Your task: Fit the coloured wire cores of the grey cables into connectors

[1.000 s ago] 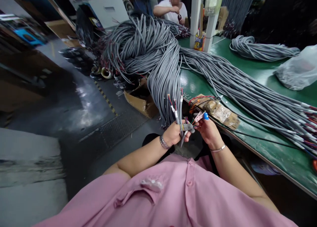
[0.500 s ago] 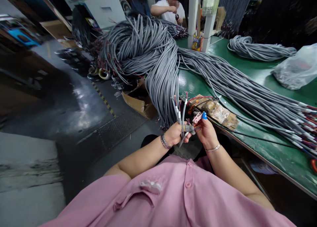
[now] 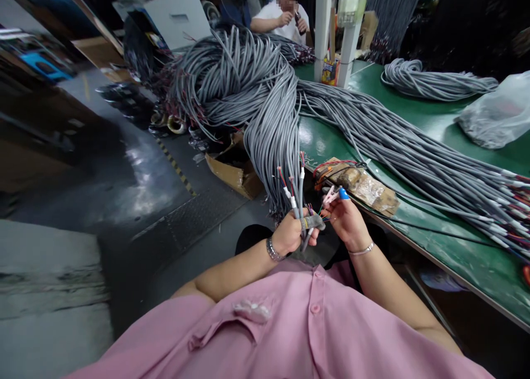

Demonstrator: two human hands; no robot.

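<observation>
Close above the pink shirt (image 3: pixel 290 324), the left hand (image 3: pixel 290 233) is shut in a fist around a few thin grey cables with little coloured wire tips (image 3: pixel 295 197). The cables stand up out of the top of the fingers, and their short ends poke out below the fist. The left thumb wears a grey cloth wrap (image 3: pixel 313 222) and presses on the cables from the side.

Just right of those fingers, the right hand (image 3: pixel 346 220) pinches a small pink clip (image 3: pixel 330 195) between thumb and fingertip. One right fingertip wears a blue rubber cap (image 3: pixel 343 193), right beside the clip. The clip points toward the wire tips by the left thumb and is very near them; I cannot tell if it touches them.

A silver bead bracelet (image 3: pixel 272 249) is on the left wrist and a thin silver bangle (image 3: pixel 362 250) on the right.

Just past the right fingers lies a brown taped block (image 3: pixel 364 185) with red and orange wires on it, at the edge of the green table (image 3: pixel 455 246). Past the left fingers hangs a big thick bunch of long grey cables (image 3: pixel 273 119), spilling off the table. Farther right lies a see-through plastic bag (image 3: pixel 497 114). Far beyond both hands sits another person in a white shirt (image 3: pixel 285 17).
</observation>
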